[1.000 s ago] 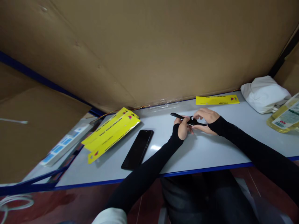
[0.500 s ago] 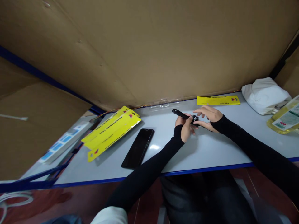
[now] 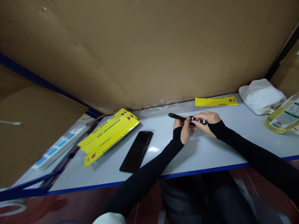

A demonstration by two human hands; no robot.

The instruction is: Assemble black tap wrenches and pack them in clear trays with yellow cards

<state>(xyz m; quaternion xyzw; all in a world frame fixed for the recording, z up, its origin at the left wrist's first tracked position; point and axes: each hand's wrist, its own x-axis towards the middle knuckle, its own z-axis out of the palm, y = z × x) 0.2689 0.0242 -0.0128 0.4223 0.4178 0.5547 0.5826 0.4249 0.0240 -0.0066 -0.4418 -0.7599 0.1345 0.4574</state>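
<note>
Glossy black phone [image 3: 136, 151]; white cloth [image 3: 262, 96].

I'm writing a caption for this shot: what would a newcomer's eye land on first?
Probably the bright yellow cards fanned out at the left of the pale table, with a black phone lying beside them. Next, the two hands, left and right, meeting around a black-handled tool near the middle of the table.
</note>
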